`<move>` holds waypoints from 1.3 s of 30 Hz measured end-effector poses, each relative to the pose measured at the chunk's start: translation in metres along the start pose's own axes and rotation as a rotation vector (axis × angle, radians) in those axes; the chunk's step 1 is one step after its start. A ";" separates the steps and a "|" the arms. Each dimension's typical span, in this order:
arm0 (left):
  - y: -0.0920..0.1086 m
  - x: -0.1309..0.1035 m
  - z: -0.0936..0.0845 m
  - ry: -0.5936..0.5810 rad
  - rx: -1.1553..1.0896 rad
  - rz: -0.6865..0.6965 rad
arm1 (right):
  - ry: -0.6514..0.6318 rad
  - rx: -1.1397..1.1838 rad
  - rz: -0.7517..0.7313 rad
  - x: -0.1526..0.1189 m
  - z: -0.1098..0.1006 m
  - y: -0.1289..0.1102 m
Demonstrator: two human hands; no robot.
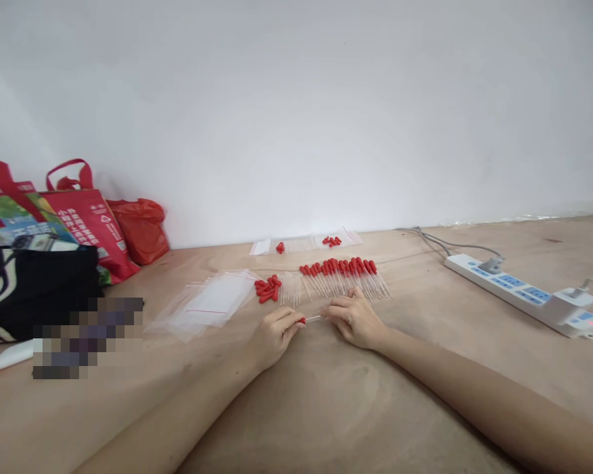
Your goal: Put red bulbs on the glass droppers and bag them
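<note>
My left hand (277,332) pinches a red rubber bulb (303,320), of which only the tip shows between thumb and fingers. A thin clear tube (314,318) runs from the bulb to my right hand (353,318), whose fingers close on its other end. Just beyond my left hand lie a small pile of loose red bulbs (267,288) and a bunch of bare clear tubes (290,288). Behind my right hand is a row of droppers (343,268), each a clear tube with a red bulb on top.
Clear zip bags (212,299) lie stacked at left. By the wall are more bulbs (331,241) and tubes (299,244) on bags. A white power strip (518,291) with cords lies at right. Red shopping bags (91,224) and a black cloth item (39,289) stand far left.
</note>
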State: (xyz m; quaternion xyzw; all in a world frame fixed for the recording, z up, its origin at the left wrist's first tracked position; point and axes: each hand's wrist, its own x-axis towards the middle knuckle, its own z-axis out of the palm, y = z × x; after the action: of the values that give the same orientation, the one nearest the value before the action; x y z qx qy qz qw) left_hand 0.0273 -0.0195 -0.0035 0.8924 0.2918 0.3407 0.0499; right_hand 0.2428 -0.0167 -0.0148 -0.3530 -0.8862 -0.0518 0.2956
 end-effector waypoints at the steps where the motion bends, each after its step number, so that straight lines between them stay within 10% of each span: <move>1: 0.000 0.000 0.000 -0.014 0.008 0.000 | -0.010 0.001 -0.002 0.001 0.000 0.000; 29: 0.003 0.004 -0.001 -0.150 0.064 0.023 | -0.140 0.116 0.168 0.011 0.004 -0.017; 39: -0.009 0.003 -0.005 0.013 0.138 -0.071 | -0.013 0.053 0.156 0.010 0.010 -0.015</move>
State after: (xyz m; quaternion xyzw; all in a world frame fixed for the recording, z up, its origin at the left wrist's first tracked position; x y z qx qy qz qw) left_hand 0.0217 -0.0114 -0.0003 0.8806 0.3462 0.3235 -0.0016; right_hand 0.2221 -0.0191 -0.0152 -0.4133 -0.8589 -0.0027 0.3023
